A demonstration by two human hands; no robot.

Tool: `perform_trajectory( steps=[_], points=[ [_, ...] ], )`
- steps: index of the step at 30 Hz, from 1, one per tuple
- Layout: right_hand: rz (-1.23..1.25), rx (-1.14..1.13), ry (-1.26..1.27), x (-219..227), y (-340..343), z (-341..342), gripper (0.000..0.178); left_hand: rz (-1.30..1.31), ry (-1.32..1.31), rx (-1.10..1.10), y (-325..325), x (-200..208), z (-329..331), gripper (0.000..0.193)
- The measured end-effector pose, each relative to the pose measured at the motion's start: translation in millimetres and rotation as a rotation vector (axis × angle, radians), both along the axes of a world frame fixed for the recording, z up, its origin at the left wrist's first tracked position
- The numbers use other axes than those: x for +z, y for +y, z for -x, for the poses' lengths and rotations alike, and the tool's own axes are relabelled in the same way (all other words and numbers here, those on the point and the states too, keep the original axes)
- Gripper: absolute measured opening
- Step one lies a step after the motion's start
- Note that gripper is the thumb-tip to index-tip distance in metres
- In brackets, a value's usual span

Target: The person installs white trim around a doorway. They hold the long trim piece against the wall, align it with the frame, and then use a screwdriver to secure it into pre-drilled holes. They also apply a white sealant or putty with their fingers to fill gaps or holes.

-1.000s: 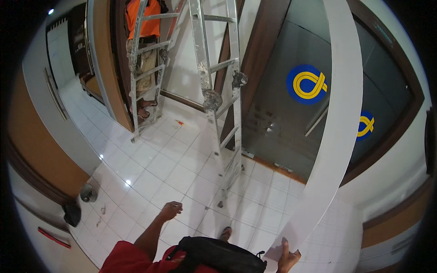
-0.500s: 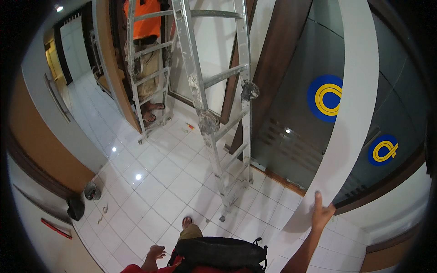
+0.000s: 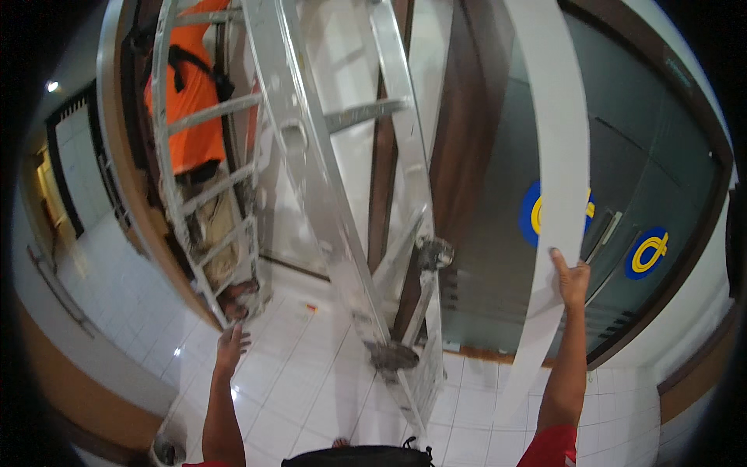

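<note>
A long, flat white strip or panel (image 3: 559, 124) stands upright on the right, running past the top of the picture. My right hand (image 3: 573, 283) grips its right edge low down, thumb on the near face. My left hand (image 3: 231, 348) is raised ahead of me with fingers apart, and nothing is in it. In the picture it lies just below the lower part of the ladder's far left frame; touching or apart, I cannot tell. The paint-spattered aluminium folding ladder (image 3: 331, 183) stands in front of me, between my two hands.
Beyond the ladder's far frame stands a person in an orange top (image 3: 194, 128). Dark glass doors (image 3: 482, 288) with round blue-and-yellow emblems lie behind the panel. A small bucket-like container (image 3: 167, 447) sits on the tiled floor (image 3: 280, 366) at lower left. A black bag (image 3: 358, 458) hangs at my front.
My view has tilted upward and closer to the ladder. My left hand has risen and reached forward from beside my waist. My right hand still holds the panel, now higher in view.
</note>
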State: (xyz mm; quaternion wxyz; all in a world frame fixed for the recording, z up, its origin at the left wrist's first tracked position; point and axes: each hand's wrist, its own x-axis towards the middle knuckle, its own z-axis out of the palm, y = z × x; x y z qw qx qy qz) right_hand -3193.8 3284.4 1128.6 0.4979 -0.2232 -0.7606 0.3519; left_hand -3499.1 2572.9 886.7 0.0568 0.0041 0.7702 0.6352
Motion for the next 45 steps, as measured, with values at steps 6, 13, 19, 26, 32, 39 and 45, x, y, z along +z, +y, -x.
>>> perform_trajectory(
  steps=[6,13,19,26,32,39,45],
  points=[
    [-0.25,-0.013,0.135,8.3,7.1,95.9,0.036,-0.181,0.268,-0.367,191.9,116.5,138.9,0.053],
    [-0.177,0.018,0.143,5.7,18.3,206.6,0.043,-0.23,0.215,-0.646,367.6,197.2,192.1,0.053],
    [-0.061,0.024,0.09,-16.2,23.3,285.2,0.055,-0.306,0.304,-0.767,443.8,249.4,201.6,0.053],
    [0.09,0.247,0.208,-26.7,10.6,347.2,0.045,-0.416,0.348,-0.844,523.3,264.2,239.1,0.048],
    [0.236,0.291,0.04,-34.5,-7.8,372.0,0.046,-0.693,0.123,-1.007,543.3,278.1,220.6,0.045],
    [0.196,0.451,0.084,-33.4,-27.6,385.2,0.052,-0.763,0.066,-0.863,567.2,263.7,224.8,0.048],
    [0.134,0.088,0.289,-26.1,-29.5,301.2,0.044,-0.98,-0.072,-0.905,561.0,260.6,255.9,0.041]
  ],
)
